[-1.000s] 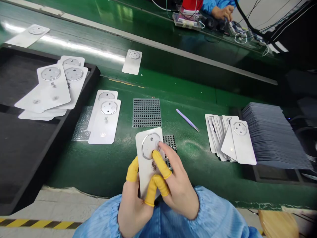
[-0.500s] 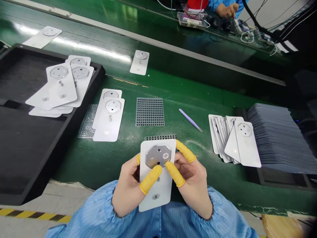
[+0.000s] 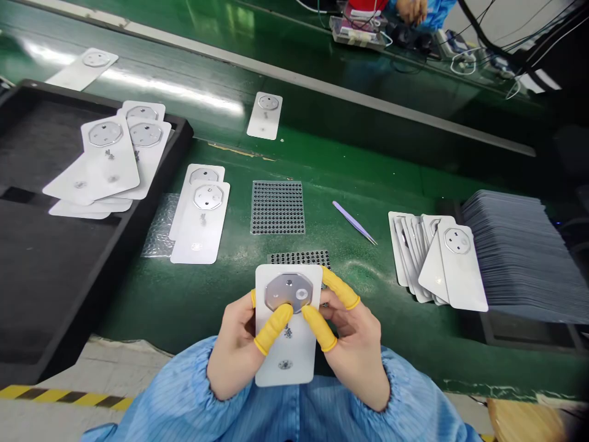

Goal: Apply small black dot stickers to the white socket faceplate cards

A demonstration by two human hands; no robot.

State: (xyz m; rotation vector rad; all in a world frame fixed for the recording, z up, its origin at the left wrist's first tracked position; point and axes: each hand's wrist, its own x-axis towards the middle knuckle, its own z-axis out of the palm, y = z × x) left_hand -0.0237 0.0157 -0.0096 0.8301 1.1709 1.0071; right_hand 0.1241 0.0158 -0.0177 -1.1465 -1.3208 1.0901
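Between my two hands is a white rounded panel (image 3: pixel 301 356) with a silver octagonal plate near its top, held tilted above the bench edge. My left hand (image 3: pixel 243 344) grips its left side, with the yellow-cotted thumb pressing at the plate's lower edge. On the right side my right hand (image 3: pixel 350 344) grips it too, its thumb tip beside the other and its forefinger at the top right corner. The remaining fingers are partly hidden behind. Just beyond the panel lies a sheet of small black dots (image 3: pixel 299 257), partly covered. A second dotted sheet (image 3: pixel 277 207) sits farther back.
Purple tweezers (image 3: pixel 354 222) lie right of centre. Two white panels (image 3: pixel 200 227) rest at left on bubble wrap (image 3: pixel 159 230), beside a black tray (image 3: pixel 156 184) with more panels. At right, fanned panels (image 3: pixel 464 276) adjoin a grey stack (image 3: pixel 515 258). Across the bench is another person's hand (image 3: pixel 411 10).
The panel has shifted slightly left and become more upright in my hands. My left thumb has moved off a dark hole in the plate. The other person's hand has moved left and up.
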